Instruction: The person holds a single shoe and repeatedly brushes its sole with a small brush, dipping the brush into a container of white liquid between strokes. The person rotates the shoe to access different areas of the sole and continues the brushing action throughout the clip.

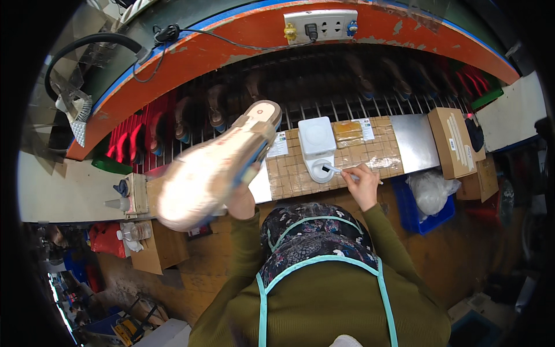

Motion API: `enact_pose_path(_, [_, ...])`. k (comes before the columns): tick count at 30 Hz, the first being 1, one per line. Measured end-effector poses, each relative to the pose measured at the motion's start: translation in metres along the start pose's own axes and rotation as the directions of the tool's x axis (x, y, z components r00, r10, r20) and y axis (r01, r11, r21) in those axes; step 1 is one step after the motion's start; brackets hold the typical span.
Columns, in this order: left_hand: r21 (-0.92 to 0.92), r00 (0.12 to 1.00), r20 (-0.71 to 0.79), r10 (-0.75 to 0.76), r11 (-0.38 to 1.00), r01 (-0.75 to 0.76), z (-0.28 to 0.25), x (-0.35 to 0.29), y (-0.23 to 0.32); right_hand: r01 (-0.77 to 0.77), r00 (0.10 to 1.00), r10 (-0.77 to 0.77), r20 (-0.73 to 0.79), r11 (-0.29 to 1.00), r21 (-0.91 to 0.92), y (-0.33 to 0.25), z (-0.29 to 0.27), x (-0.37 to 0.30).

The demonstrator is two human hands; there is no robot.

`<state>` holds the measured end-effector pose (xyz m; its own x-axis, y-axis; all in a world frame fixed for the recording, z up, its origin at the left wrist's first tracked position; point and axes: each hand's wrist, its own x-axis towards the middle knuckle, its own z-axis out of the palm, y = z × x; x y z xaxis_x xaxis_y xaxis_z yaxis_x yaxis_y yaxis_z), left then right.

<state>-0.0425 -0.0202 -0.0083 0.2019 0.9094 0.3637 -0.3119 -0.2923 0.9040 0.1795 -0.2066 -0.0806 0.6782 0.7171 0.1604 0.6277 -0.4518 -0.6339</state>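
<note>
Fingers of the right hand pinch one small brush, its tip dipped in one white glue pot at 12 o'clock. Left hand is wrapped around one shoe at 10 o'clock, sole up. Two cardboard boxes sit at 2 o'clock, one power strip up top.
</note>
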Motion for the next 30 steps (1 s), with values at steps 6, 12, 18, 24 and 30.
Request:
enact_pose_path(6, [-0.75,0.982,0.102,-0.159,0.636,0.181,-0.012,-0.003,0.039,0.221,0.962,-0.247,-0.111,0.953,-0.206,0.053,0.06,0.005])
enact_pose_path(12, [-0.758,0.778,0.628,0.024,0.245,0.604,-0.045,0.007,0.023,0.377,0.911,-0.41,-0.056,0.878,-0.295,0.054,0.072,0.016])
enact_pose_path(18, [-0.805,0.881,0.424,-0.211,0.359,0.473,-0.044,-0.021,0.025,0.275,0.961,-0.275,0.035,0.927,-0.254,0.054,0.067,0.015])
enact_pose_path(24, [-0.794,0.861,0.426,-0.277,0.341,0.503,-0.062,-0.003,0.025,-0.353,0.873,0.217,0.436,0.9,0.258,0.069,0.05,0.021])
enact_pose_path(30, [-0.537,0.882,0.087,-0.463,0.724,0.433,-0.027,-0.007,0.02,-0.319,0.914,0.051,0.403,0.702,0.637,0.054,0.053,0.027])
